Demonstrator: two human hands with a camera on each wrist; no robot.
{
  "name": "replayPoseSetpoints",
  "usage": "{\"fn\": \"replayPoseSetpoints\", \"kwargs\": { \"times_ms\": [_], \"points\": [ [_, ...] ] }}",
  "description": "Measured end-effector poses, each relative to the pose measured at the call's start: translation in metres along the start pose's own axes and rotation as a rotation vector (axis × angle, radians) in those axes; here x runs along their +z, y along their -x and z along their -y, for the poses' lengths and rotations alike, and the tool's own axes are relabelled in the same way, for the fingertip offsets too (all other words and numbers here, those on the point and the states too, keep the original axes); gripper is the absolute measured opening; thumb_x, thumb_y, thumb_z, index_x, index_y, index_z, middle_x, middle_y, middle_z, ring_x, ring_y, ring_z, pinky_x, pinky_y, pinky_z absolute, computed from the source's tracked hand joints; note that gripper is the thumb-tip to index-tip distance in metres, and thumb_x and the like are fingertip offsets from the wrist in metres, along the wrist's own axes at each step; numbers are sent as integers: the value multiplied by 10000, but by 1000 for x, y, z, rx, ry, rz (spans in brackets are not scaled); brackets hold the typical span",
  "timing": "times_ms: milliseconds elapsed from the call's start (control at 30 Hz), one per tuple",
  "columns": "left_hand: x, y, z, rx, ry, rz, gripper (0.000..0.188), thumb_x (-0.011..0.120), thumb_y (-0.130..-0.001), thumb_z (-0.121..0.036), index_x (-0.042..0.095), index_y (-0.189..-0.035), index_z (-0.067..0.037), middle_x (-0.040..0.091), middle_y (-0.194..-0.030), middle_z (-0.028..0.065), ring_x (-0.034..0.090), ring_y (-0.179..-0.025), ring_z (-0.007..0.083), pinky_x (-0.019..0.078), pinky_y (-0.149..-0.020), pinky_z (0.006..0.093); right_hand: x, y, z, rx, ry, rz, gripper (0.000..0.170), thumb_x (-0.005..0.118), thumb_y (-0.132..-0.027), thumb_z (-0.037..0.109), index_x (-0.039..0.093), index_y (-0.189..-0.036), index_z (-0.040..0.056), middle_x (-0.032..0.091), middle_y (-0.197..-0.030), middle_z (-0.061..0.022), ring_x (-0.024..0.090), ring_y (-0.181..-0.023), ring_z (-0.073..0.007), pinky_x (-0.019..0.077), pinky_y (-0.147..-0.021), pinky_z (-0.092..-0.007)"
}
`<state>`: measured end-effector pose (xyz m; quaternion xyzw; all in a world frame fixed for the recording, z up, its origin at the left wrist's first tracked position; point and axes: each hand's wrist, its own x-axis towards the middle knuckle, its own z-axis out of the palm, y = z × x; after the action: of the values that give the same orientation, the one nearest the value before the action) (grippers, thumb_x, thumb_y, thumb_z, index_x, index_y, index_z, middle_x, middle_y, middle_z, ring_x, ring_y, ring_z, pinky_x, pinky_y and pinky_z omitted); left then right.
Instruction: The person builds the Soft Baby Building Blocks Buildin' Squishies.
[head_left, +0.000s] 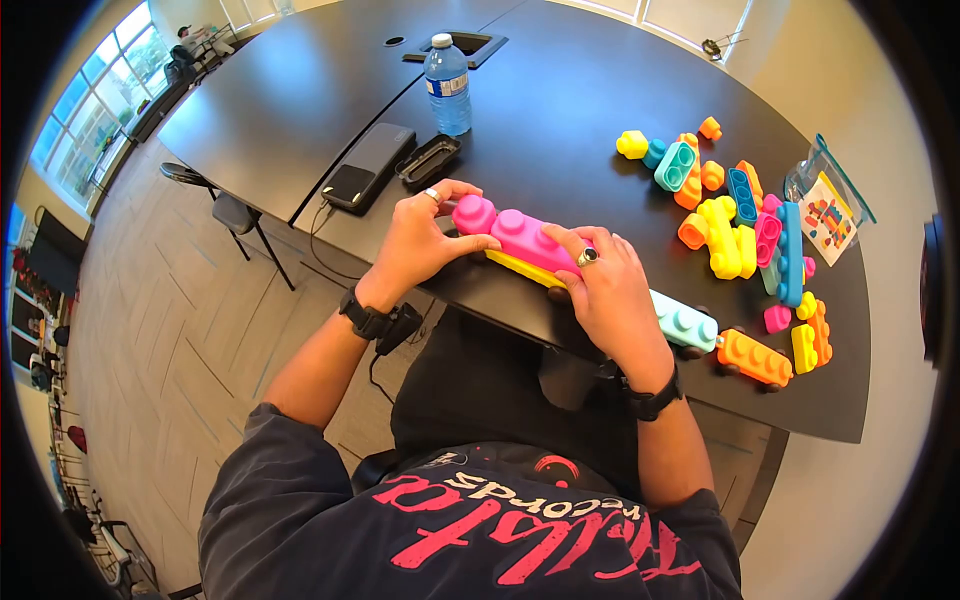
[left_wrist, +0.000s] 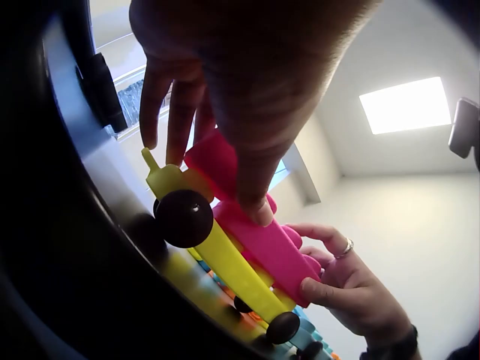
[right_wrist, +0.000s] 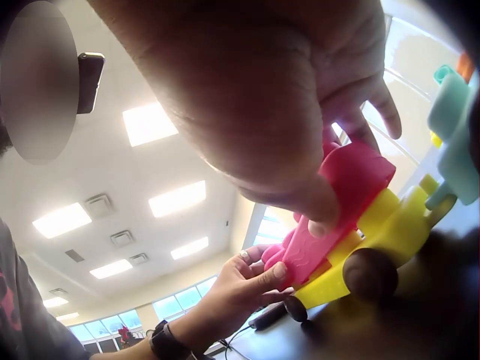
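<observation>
A long pink building block (head_left: 530, 238) lies over a yellow wheeled base (left_wrist: 236, 266), tilted against it with a gap between them in the left wrist view. At its left end is a smaller pink block (head_left: 474, 215). My left hand (head_left: 415, 240) grips the left end, its thumb along the near side and its fingers behind. The other end is held between thumb and fingers of my right hand (head_left: 615, 295). Dark round wheels (left_wrist: 184, 218) show under the base. To its right stand a light blue wheeled wagon (head_left: 685, 322) and an orange wheeled wagon (head_left: 755, 358), in line with it.
Several loose blocks, among them a yellow one (head_left: 722, 240) and a long blue one (head_left: 789, 255), are spread on the right of the table (head_left: 560, 130). Behind them stands a clear bag (head_left: 830, 195) with a picture card. Farther back are a water bottle (head_left: 448, 90) and a black power bank (head_left: 370, 165).
</observation>
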<state>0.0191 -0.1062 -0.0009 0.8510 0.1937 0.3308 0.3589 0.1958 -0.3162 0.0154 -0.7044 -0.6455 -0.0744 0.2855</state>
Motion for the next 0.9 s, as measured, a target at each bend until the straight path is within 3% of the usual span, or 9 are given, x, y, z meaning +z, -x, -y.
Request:
{"fn": "replayPoseSetpoints", "kwargs": {
  "times_ms": [267,333,433,533,600,733,900],
  "points": [
    [5,-2,2,33,-67,28,582,970,-726,-240,686,-1186,-27,784,-1079,103,756,-1001,206,576,-971,349,-3,6,1,34,-32,24,558,733,-854,37,626,-1388,157,637,-1130,-150,636,-1051,-361,480,-1037,-501],
    [4,-3,1,21,-194,92,592,932,-783,-225,668,-1273,-21,778,-1124,117,747,-1035,238,569,-980,350,-2,6,3,84,-22,59,592,749,-836,15,626,-1393,176,640,-1153,-150,628,-1085,-377,517,-960,-472],
    [1,0,-1,86,-271,116,598,847,-880,-174,601,-1408,-36,741,-1234,136,718,-1108,235,553,-998,339,6,8,1,46,-23,-19,558,715,-842,6,638,-1372,160,638,-1160,-160,629,-1095,-377,516,-964,-470],
    [-2,3,3,120,-92,178,609,761,-945,-119,526,-1504,-65,679,-1345,139,677,-1180,229,539,-1017,343,16,10,-7,4,48,-29,545,669,-854,12,630,-1380,149,635,-1176,-173,629,-1085,-382,515,-963,-468],
    [-7,-2,-9,33,4,310,583,743,-948,-77,527,-1490,-60,637,-1386,131,645,-1217,212,535,-1022,352,22,13,-13,-26,58,-56,544,643,-857,26,621,-1389,138,628,-1155,-185,626,-1072,-385,511,-966,-473],
    [-16,-18,-9,76,-76,420,487,790,-914,-106,602,-1360,-58,653,-1314,99,654,-1181,216,556,-985,385,26,13,-12,-30,11,-101,576,638,-832,4,613,-1391,140,610,-1084,-173,614,-1004,-373,507,-919,-477],
    [-19,-36,-1,13,-81,555,579,898,-796,-131,618,-1299,-63,663,-1236,32,637,-1126,163,522,-987,355,23,15,-5,13,86,-93,656,646,-784,-47,605,-1406,157,602,-1061,-156,619,-996,-350,503,-940,-452]
  ]
}}
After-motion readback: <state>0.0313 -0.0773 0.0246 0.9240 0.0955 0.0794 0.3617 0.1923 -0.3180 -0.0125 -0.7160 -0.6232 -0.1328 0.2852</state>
